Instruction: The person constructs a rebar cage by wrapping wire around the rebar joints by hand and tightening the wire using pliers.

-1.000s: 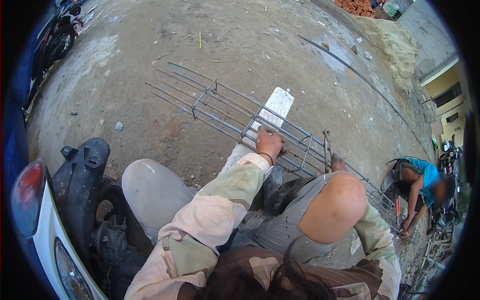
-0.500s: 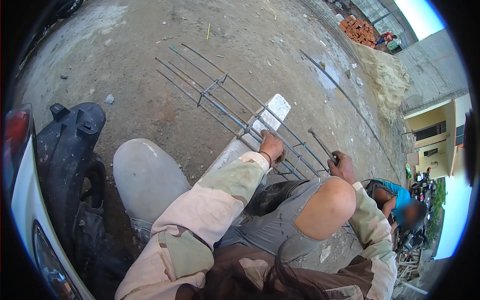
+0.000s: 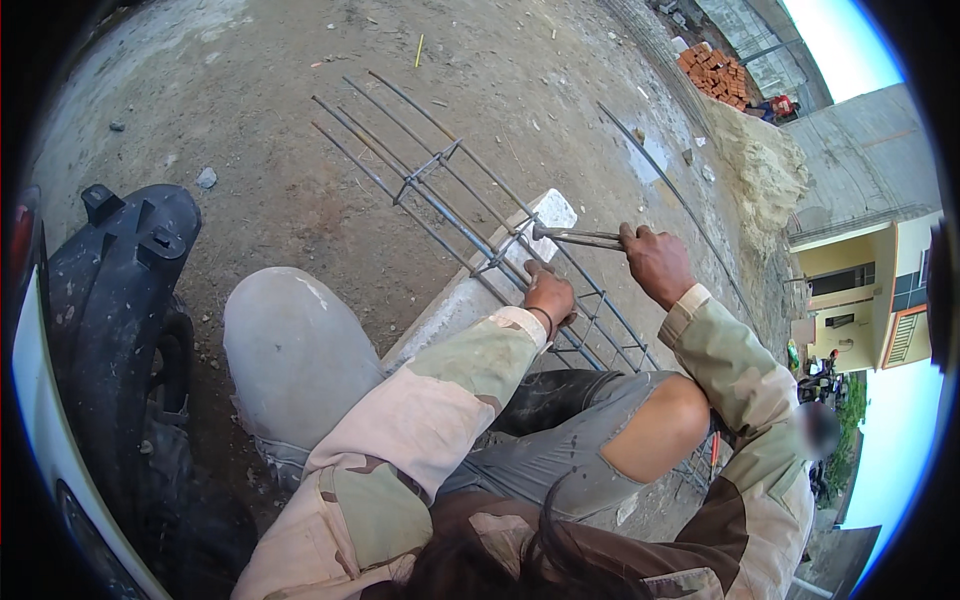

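Observation:
A long cage of steel rebar (image 3: 450, 214), its bars joined by square stirrups, slants across a whitish concrete block (image 3: 557, 208) in front of my knees. My left hand (image 3: 548, 297) is closed around a bar of the cage beside the block. In my right hand (image 3: 660, 265) are metal pincers (image 3: 580, 238), gripped by the handles. Their head points left, at a stirrup joint on the cage over the block. Any tie wire there is too small to make out.
A motorbike's black rear fender (image 3: 130, 250) stands close on my left. A single long rod (image 3: 680, 195) lies on the dirt to the right, near a sand heap (image 3: 755, 165). Stacked red bricks (image 3: 714, 75) are farther off. Low on the right, another person (image 3: 818, 430) is partly hidden.
My right hand has risen and swung the pincers from beside my knee to the cage joint. The left hand stays on the cage. My right arm now covers most of the other person.

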Available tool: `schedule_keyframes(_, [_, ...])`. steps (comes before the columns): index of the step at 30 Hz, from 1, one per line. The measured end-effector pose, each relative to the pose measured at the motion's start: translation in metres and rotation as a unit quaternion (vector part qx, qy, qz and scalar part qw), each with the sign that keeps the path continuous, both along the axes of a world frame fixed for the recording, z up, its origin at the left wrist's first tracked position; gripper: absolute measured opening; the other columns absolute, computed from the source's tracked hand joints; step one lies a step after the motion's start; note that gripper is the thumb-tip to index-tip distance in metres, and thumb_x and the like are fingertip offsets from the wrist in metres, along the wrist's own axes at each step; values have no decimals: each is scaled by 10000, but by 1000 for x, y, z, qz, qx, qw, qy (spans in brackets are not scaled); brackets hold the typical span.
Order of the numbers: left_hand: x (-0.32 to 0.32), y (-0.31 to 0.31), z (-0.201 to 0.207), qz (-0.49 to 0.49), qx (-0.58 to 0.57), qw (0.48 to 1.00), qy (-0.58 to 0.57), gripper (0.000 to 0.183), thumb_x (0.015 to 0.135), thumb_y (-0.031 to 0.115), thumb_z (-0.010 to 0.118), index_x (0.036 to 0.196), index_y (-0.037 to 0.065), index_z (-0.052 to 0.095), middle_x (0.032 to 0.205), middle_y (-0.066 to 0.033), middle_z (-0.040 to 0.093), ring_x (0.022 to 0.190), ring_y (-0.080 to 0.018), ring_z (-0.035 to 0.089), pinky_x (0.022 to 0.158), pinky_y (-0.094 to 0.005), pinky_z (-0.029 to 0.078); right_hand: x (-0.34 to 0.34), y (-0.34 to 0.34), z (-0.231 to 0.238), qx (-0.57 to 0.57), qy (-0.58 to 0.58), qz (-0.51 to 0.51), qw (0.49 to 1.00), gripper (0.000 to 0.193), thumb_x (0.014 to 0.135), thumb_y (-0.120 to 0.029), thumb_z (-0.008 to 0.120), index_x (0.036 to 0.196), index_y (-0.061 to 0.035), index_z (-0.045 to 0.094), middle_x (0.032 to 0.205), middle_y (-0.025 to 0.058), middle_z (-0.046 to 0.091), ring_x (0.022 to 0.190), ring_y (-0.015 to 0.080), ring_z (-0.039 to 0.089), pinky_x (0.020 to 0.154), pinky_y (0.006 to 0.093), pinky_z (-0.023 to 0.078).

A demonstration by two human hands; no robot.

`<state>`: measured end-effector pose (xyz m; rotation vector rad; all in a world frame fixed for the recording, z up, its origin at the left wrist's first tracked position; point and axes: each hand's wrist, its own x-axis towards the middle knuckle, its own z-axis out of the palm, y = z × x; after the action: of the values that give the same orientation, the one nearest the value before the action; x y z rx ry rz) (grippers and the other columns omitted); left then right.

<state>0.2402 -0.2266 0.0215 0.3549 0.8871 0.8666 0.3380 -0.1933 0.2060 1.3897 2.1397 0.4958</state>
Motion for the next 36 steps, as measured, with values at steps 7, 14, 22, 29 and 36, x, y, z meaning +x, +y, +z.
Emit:
schedule_keyframes(7, [3,-1,6,10,29,992,122,385,922,70,512,1247,91,307,872,-148,548,603,-226,598,437,-378,450,-2,-6,-22,26,74,-9,997,474,924,-112,489,1373,41,479,1132,251,567,921,393,666,732,423,563])
schedule_keyframes(14, [3,-2,2,-1,62,982,176,447,932,109,511,1308,34,281,915,-197,611,673,-258,647,514,-390,496,-7,-5,-30,72,44,9,996,432,922,-103,489,1323,58,505,1154,248,555,921,398,663,676,417,580])
schedule_keyframes(22, [3,0,-1,-19,57,983,171,481,920,102,515,1315,16,255,1023,-254,605,853,-341,651,702,-420,522,-21,-4,-22,74,-3,-23,997,236,925,-142,501,1050,21,617,1034,206,591,865,345,661,617,424,565])
schedule_keyframes(29, [0,2,-1,-58,70,978,187,564,912,112,519,1368,-11,211,1139,-323,611,1030,-417,663,801,-446,573,-16,3,-8,112,-43,175,977,227,918,-208,519,895,-37,666,908,147,663,858,322,653,813,459,484])
schedule_keyframes(36, [20,-9,-2,38,51,983,172,304,939,90,515,1194,66,353,856,-159,610,642,-215,648,489,-374,522,-38,38,11,82,-79,197,974,179,852,-199,577,761,-73,666,733,83,675,732,245,668,634,373,518])
